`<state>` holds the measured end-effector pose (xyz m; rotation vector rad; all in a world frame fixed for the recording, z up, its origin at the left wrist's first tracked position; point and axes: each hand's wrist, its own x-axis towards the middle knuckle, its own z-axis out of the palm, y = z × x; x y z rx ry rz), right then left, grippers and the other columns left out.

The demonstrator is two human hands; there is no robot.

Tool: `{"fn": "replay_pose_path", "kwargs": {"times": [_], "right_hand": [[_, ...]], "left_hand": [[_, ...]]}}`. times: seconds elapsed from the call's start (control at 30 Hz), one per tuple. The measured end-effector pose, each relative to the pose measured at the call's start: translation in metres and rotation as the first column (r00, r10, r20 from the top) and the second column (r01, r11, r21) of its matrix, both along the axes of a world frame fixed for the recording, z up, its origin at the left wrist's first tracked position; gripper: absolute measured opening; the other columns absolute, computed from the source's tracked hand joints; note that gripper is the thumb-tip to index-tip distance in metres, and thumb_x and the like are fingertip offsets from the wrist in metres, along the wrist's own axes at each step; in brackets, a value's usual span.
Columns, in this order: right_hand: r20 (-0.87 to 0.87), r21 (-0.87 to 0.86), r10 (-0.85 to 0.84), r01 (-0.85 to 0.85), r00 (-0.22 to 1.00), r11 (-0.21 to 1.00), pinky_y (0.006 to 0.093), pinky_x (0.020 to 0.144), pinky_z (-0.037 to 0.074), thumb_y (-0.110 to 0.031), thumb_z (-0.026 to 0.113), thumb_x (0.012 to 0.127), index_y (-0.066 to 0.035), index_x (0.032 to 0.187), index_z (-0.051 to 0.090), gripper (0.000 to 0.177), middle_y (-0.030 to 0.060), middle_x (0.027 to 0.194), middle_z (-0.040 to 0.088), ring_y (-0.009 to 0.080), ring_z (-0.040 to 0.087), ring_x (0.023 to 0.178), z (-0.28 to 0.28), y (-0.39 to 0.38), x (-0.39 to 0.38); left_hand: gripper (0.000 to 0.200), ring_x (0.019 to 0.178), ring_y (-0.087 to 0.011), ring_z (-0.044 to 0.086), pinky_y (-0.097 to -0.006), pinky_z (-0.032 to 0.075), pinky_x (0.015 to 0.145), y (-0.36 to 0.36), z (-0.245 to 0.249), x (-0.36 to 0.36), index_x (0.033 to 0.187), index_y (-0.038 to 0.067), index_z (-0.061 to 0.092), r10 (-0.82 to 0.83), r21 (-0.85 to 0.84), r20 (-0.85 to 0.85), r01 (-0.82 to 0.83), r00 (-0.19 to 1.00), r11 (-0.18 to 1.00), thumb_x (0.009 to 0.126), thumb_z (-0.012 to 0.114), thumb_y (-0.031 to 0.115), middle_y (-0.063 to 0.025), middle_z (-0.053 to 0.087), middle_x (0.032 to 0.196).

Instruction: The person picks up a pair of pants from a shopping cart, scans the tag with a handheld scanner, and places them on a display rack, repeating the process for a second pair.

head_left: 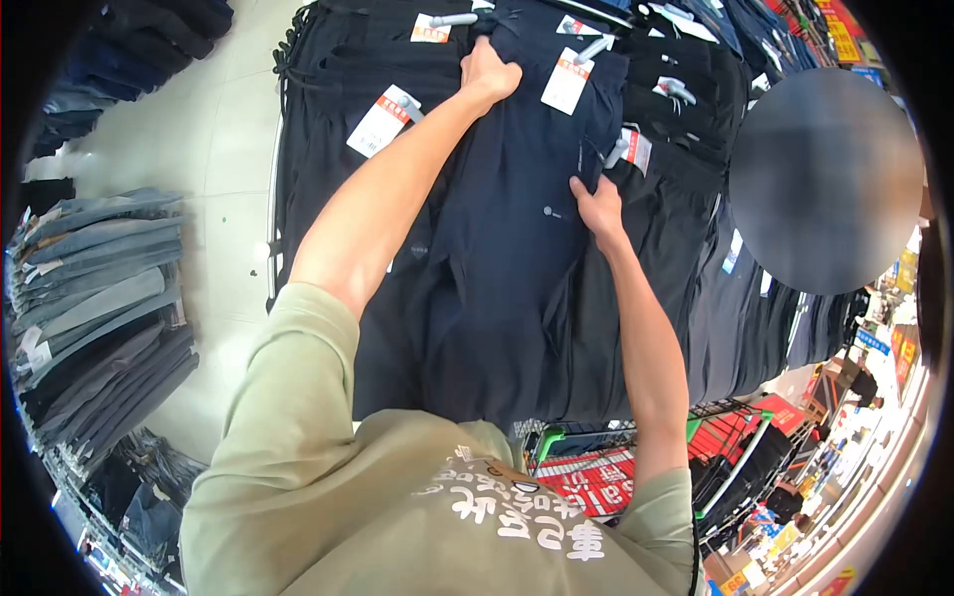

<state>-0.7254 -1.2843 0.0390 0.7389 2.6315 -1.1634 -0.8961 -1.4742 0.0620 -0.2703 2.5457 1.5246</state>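
A pair of dark navy trousers lies spread over other dark trousers, with a small pale logo on its front. My left hand is closed on the waistband at the top left. Lower down, my right hand pinches the trousers' right edge between thumb and fingers. Between the hands hangs a white and orange price tag on a grey security tag. Another price tag lies left of my left forearm, on black trousers. Parts of the waistband are hidden under my left fingers.
Stacks of folded jeans stand at the left across a pale tiled floor. A shopping cart with green corners and red panels is at the lower right. More hanging trousers line the right. A blurred round patch covers the upper right.
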Motion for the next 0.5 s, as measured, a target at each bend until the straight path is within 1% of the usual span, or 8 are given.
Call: {"fn": "replay_pose_path", "kwargs": {"times": [0.07,0.1,0.13,0.2,0.3,0.4,0.47,0.5], "right_hand": [[-0.087,0.019,-0.019,0.02,0.996,1.0,0.0396,0.09,0.046,-0.024,0.061,0.088,-0.003,0.114,0.062,0.034,0.0199,0.108,0.067,0.0354,0.061,0.107,0.001,-0.006,0.006],[-0.127,0.026,0.013,-0.009,0.992,1.0,0.0407,0.088,0.046,-0.023,0.06,0.088,-0.003,0.113,0.063,0.031,0.0202,0.104,0.067,0.0364,0.063,0.103,-0.009,-0.001,0.006],[-0.106,-0.053,-0.041,0.036,0.994,0.998,0.0408,0.087,0.046,-0.02,0.057,0.09,-0.002,0.112,0.063,0.029,0.021,0.101,0.067,0.0377,0.062,0.101,-0.003,-0.003,0.007],[-0.194,-0.02,-0.054,0.052,0.98,0.998,0.0402,0.086,0.046,-0.018,0.056,0.09,-0.001,0.113,0.062,0.028,0.0213,0.102,0.067,0.0381,0.062,0.102,-0.006,-0.001,0.0],[-0.259,0.008,-0.071,0.076,0.963,0.997,0.0385,0.087,0.046,-0.017,0.055,0.091,-0.001,0.113,0.062,0.028,0.021,0.102,0.067,0.036,0.063,0.101,-0.01,0.003,-0.012],[-0.15,-0.311,-0.124,0.072,0.981,0.948,0.0343,0.086,0.047,-0.026,0.062,0.09,0.0,0.119,0.057,0.039,0.0143,0.105,0.067,0.0237,0.063,0.1,-0.015,0.01,0.009],[-0.086,-0.454,-0.049,0.005,0.995,0.891,0.0345,0.087,0.048,-0.032,0.069,0.085,0.001,0.125,0.049,0.055,0.0153,0.117,0.061,0.0222,0.06,0.103,-0.003,-0.006,0.053],[0.099,-0.461,0.009,0.038,0.995,0.886,0.0355,0.091,0.046,-0.033,0.071,0.083,0.003,0.13,0.045,0.064,0.0183,0.124,0.056,0.0252,0.057,0.109,0.009,-0.014,0.077]], "left_hand": [[0.067,0.118,-0.0423,0.051,-0.0434,0.043,0.099,-0.004,0.007,0.015,0.136,-0.001,0.035,-0.015,0.026,-0.098,0.017,0.995,1.0,0.077,0.064,0.014,-0.0312,0.05,0.128],[0.063,0.117,-0.0412,0.052,-0.0419,0.042,0.101,-0.006,-0.004,0.024,0.132,0.0,0.039,-0.038,-0.042,-0.337,0.025,0.941,0.999,0.077,0.064,0.016,-0.0249,0.053,0.127],[0.063,0.117,-0.0412,0.052,-0.0419,0.042,0.101,-0.01,-0.006,0.042,0.132,0.0,0.039,-0.053,-0.059,-0.32,0.036,0.946,0.998,0.077,0.064,0.016,-0.0249,0.053,0.127],[0.061,0.11,-0.039,0.055,-0.0424,0.043,0.097,-0.022,-0.005,0.074,0.13,0.0,0.04,-0.202,-0.233,-0.703,0.047,0.682,0.971,0.076,0.065,0.014,-0.0235,0.054,0.12],[0.061,0.1,-0.0376,0.057,-0.0429,0.046,0.09,-0.055,0.011,0.157,0.127,-0.002,0.041,-0.262,-0.182,-0.488,0.196,0.833,0.964,0.076,0.067,0.016,-0.0224,0.055,0.113],[0.063,0.106,-0.0425,0.055,-0.0453,0.046,0.092,-0.086,0.024,0.234,0.125,-0.005,0.041,-0.228,-0.287,-0.133,0.182,0.965,0.94,0.077,0.068,0.026,-0.0274,0.053,0.115],[0.071,0.106,-0.0441,0.056,-0.0465,0.047,0.091,-0.091,0.027,0.267,0.125,-0.007,0.039,-0.192,-0.316,0.143,0.229,0.971,0.921,0.076,0.07,0.034,-0.0301,0.054,0.114],[0.076,0.104,-0.0446,0.058,-0.0476,0.047,0.09,-0.088,0.024,0.276,0.126,-0.008,0.038,-0.212,-0.331,0.192,0.267,0.958,0.905,0.075,0.071,0.037,-0.032,0.056,0.112]]}}
